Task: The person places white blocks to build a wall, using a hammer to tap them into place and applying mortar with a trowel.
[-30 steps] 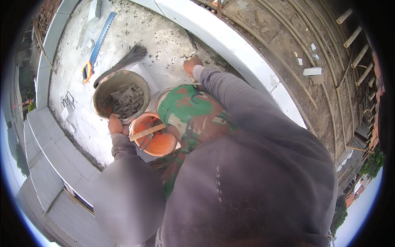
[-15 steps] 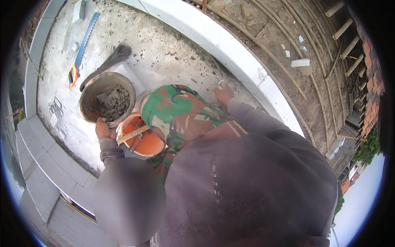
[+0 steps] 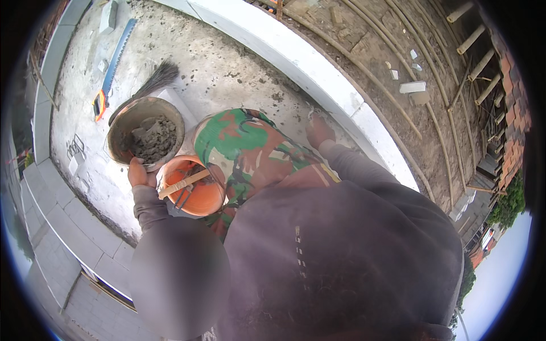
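My left hand [image 3: 140, 172] grips the near rim of a dark bucket [image 3: 115, 149], thumb against its wall. Grey mortar [image 3: 153, 140] lies inside the bucket. Just nearer to me is an orange basin [image 3: 206, 200] with a wooden-handled tool [image 3: 185, 183] across its rim; the tool's head is hard to make out. On the far side of my camouflage-clad knee, my right hand [image 3: 320, 131] is low beside the white block wall [image 3: 341, 108]. Its fingers look curled, with a small pale stringy bit at their tips that I cannot identify.
A hand broom [image 3: 156, 78] and a pale block [image 3: 181, 108] lie behind the bucket. Farther left is a blue-bladed saw [image 3: 118, 59] with an orange handle. Bamboo poles [image 3: 392, 94] and broken blocks [image 3: 413, 87] lie on the soil beyond the wall.
My right hand has shifted right, closer to the wall. The bucket in my left hand has moved slightly left, showing more of the orange basin.
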`<state>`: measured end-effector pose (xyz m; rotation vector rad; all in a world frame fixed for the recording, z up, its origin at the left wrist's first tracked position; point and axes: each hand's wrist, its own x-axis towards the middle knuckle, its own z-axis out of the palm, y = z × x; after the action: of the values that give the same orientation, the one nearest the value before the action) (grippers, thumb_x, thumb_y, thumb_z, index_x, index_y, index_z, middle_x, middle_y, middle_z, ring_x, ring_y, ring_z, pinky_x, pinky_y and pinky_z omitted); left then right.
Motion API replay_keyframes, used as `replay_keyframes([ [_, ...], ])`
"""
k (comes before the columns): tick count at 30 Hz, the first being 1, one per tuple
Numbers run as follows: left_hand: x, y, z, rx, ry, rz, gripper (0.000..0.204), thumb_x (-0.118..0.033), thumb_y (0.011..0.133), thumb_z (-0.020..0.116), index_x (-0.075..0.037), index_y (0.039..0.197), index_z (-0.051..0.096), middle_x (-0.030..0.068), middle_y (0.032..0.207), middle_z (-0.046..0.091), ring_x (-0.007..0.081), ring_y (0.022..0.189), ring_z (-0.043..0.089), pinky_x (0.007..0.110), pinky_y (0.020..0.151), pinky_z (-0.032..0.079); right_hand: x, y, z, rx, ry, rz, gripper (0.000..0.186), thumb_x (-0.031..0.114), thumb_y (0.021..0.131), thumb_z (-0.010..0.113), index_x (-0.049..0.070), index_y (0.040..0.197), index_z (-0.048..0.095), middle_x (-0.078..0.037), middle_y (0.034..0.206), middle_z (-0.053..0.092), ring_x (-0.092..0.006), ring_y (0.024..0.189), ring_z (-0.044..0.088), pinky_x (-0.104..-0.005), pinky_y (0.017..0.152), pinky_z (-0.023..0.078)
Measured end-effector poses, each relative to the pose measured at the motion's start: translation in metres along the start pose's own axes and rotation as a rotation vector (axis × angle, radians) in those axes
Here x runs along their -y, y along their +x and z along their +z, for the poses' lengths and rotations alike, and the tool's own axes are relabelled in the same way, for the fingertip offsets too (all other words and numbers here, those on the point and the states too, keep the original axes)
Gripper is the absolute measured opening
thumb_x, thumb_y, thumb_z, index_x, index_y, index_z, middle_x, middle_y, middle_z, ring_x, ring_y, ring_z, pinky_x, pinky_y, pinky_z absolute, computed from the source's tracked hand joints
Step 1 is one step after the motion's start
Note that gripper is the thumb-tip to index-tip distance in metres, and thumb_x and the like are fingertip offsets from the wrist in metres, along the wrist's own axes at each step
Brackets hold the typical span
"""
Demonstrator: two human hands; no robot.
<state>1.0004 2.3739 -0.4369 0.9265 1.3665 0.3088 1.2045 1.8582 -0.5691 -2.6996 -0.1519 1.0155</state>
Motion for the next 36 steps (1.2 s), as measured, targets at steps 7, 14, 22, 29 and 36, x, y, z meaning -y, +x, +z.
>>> replay_keyframes([
  [7,0.000,0.004,-0.011,-0.042,-0.014,0.009,0.033,-0.013,0.085,0.050,0.009,0.109,0.050,0.0218,0.109,0.056,0.0444,0.097,0.066,0.061,0.079,0.062,0.021,0.001,-0.009,-0.003,0.114,-0.088,0.048,0.034,0.098,0.055,0.006,0.137,0.050,-0.025,0.128,0.064,-0.0439,0.116,0.063,-0.0527,0.098,0.049],
  [14,0.002,0.006,-0.011,-0.042,-0.021,-0.018,0.041,-0.012,0.086,0.044,0.006,0.124,0.048,0.0232,0.121,0.058,0.0447,0.108,0.065,0.064,0.089,0.059,0.041,0.042,-0.012,0.031,0.027,-0.072,0.050,0.035,0.099,0.056,0.001,0.135,0.051,-0.028,0.129,0.064,-0.0447,0.118,0.063,-0.0523,0.102,0.049],
  [22,0.004,0.020,-0.025,-0.053,-0.005,-0.031,0.042,-0.013,0.086,0.046,0.005,0.124,0.047,0.0228,0.121,0.058,0.0456,0.109,0.064,0.066,0.089,0.058,0.124,0.090,-0.013,0.026,0.097,-0.104,0.049,0.034,0.099,0.058,0.002,0.135,0.054,-0.026,0.130,0.066,-0.0420,0.121,0.064,-0.0522,0.104,0.049],
  [29,0.000,0.004,0.005,-0.094,0.027,-0.017,0.044,-0.012,0.086,0.044,0.005,0.127,0.046,0.0233,0.124,0.056,0.0465,0.112,0.063,0.068,0.088,0.058,0.186,0.135,-0.030,0.094,0.042,-0.132,0.041,0.023,0.096,0.057,0.001,0.130,0.061,-0.027,0.129,0.066,-0.0408,0.121,0.065,-0.0509,0.104,0.050],
  [36,-0.002,0.013,-0.012,-0.066,-0.015,-0.008,0.045,-0.011,0.085,0.045,0.006,0.126,0.046,0.0229,0.124,0.056,0.0466,0.111,0.063,0.068,0.089,0.057,0.119,0.066,-0.012,0.088,0.115,-0.165,0.048,0.034,0.098,0.055,0.000,0.131,0.058,-0.028,0.129,0.066,-0.0422,0.119,0.064,-0.0514,0.102,0.050],
])
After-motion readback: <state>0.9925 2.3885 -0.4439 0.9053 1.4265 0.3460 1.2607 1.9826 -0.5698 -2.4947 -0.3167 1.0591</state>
